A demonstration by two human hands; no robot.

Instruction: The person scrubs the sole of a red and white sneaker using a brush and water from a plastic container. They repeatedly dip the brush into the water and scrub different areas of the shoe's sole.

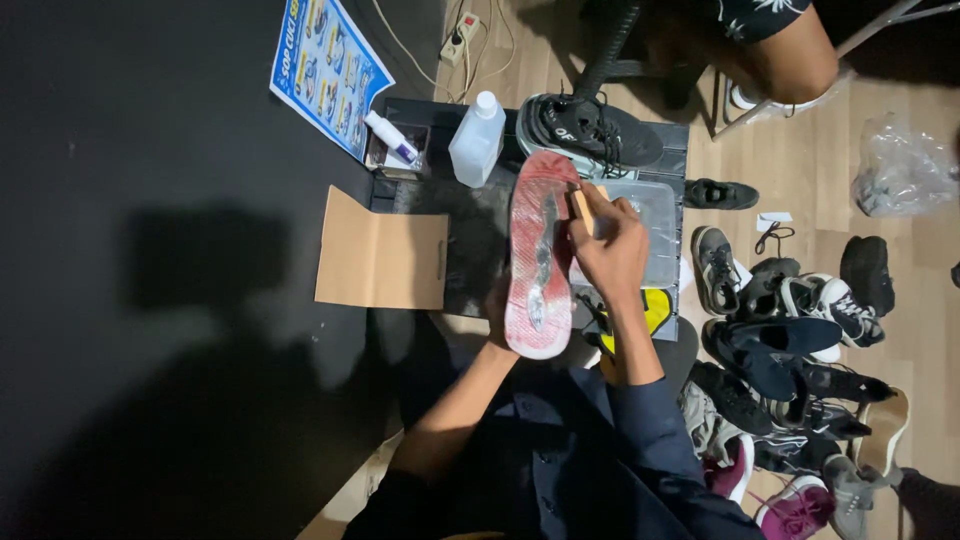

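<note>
- Shoe (540,255): held sole-up over the middle of the dark work mat (470,230); the translucent red sole faces the camera. Its long axis runs nearly straight away from the person, the rounded near end above the lap and the far end pointing toward the mat's far edge.
- Left hand (497,315): mostly hidden under the near end of the shoe; it supports the shoe from beneath. The fingers cannot be seen, so how they curl cannot be told.
- Right hand (612,245): rests against the shoe's right edge near the far half, fingers closed around a small wooden-handled brush (583,207) whose end touches the sole rim.
- Clear plastic tub (650,235): on the mat just right of the shoe, partly behind the right hand.
- Clear bottle (477,140) with white cap: upright at the mat's far edge, just left of the shoe's far end.
- Black sneaker (590,130): lying at the mat's far right corner, beyond the shoe's tip.
- Small box (398,148) holding a white tube: at the mat's far left corner.
- Brown cardboard sheet (380,262): flat, overlapping the mat's left edge.
- Blue printed sheet (328,70): on the black surface beyond the mat's far left corner.
- Pile of shoes (790,360): on the wooden floor, right of the mat.
</note>
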